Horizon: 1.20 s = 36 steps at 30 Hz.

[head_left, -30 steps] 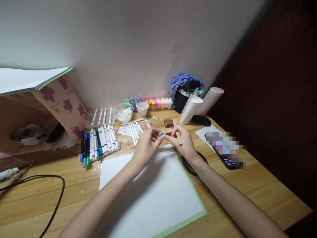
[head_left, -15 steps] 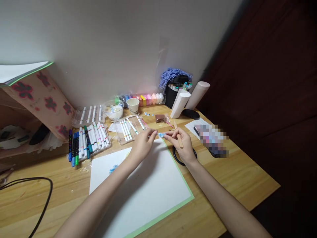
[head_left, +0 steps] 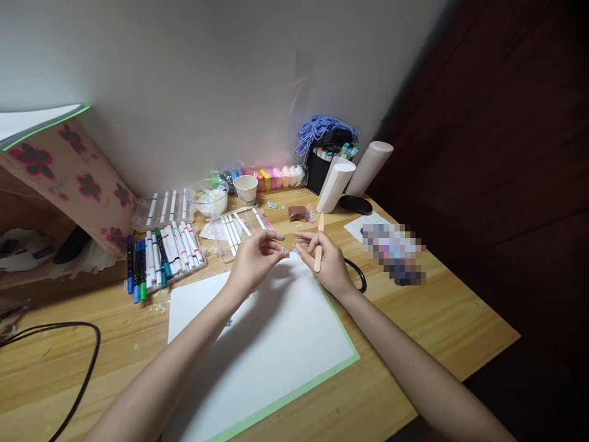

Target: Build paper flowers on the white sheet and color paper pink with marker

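My left hand (head_left: 257, 258) pinches a small blue-and-white scrap (head_left: 286, 250) between thumb and fingertips. Close beside it, my right hand (head_left: 329, 261) is closed with a flat wooden craft stick (head_left: 319, 248) lodged between its fingers. Another bit of blue and white (head_left: 295, 250) shows at the right thumb and fingertip. Both hands are above the far edge of a white sheet with a green border (head_left: 276, 344). My left arm covers part of the sheet and its shadow falls across it.
Marker pens (head_left: 172, 255) lie at the left, with more in a clear case (head_left: 225, 245). Behind stand a clear bowl (head_left: 209, 202), a paper cup (head_left: 245, 190) and a pen holder (head_left: 317, 172). A brown block (head_left: 298, 213) and blue scraps (head_left: 273, 205) lie nearer.
My left hand has come to hold a blue-and-white scrap, where a single piece was in my right fingertips. The craft stick now stands more upright. My left forearm hides the sheet's blue patch.
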### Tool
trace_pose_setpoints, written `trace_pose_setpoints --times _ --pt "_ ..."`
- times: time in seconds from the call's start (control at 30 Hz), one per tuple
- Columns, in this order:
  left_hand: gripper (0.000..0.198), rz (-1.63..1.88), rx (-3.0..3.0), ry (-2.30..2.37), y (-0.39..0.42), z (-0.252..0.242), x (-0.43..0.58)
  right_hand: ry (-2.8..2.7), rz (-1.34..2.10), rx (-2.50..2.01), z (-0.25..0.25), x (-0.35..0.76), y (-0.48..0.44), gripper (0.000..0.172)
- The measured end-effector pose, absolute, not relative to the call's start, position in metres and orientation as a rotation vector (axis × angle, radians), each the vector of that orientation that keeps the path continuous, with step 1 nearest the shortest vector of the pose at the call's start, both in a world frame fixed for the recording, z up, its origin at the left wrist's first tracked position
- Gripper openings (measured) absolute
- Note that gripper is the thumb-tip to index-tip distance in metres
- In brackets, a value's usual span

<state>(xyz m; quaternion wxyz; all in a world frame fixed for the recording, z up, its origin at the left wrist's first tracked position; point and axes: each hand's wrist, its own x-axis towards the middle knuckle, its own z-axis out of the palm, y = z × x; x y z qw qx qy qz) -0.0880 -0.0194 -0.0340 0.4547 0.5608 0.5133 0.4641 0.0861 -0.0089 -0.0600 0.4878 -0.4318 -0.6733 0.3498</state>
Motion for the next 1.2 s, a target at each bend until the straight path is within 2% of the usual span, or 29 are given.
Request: trace_pose_setpoints --times 0.17,0.33,0.73,1.2 --pt "0.027 1.066 1.575 1.278 -0.031 -0.03 -0.089 -1.614 1.015 -0.931 -0.051 0.078 -0.025 0.029" --pt "0.027 1.054 1.744 1.31 -0.043 -0.024 -0.09 -1.6 0.988 -0.957 -0.05 0.078 -0.03 0.03" --pt "0.024 0.982 1.583 1.298 -0.056 -0.024 -0.105 -1.398 1.271 -0.95 -0.052 0.068 -0.04 0.036" --pt "0.029 1.088 1.522 1.329 -0.063 -0.018 -0.1 -1.427 1.261 -0.909 -0.048 0.069 -0.042 0.036"
